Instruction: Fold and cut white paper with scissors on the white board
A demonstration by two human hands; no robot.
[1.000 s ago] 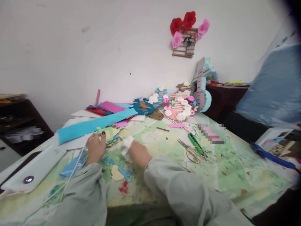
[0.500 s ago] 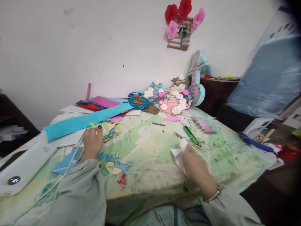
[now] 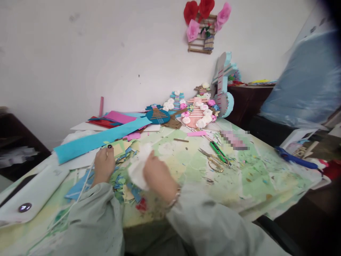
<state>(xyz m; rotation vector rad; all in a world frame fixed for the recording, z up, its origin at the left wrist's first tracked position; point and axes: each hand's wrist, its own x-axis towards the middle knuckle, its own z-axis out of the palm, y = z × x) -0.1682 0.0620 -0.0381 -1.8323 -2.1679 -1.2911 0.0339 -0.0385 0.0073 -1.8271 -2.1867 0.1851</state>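
Mottled green-yellow tablecloth point(image 3: 197, 193): spread under both hands.
Crumpled white sheet point(image 3: 137, 171): I see it blurred, clutched in the right hand point(image 3: 160, 176).
Left hand point(image 3: 104, 164): by pale yellow-green paper point(image 3: 119, 149); finger grip I can't tell.
Gold-handled scissors point(image 3: 214, 162): off right.
Blue-and-cream paper scraps point(image 3: 136, 193): crowding the sheet.

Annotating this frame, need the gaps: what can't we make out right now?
- Head view: white wad in the right hand, blurred; material unclear.
- Head view: left hand, palm hidden by its own back; grip unclear.
- Head view: pink item, masked by pixelation.
- Head view: white device, cut by the left edge; display too small to read.
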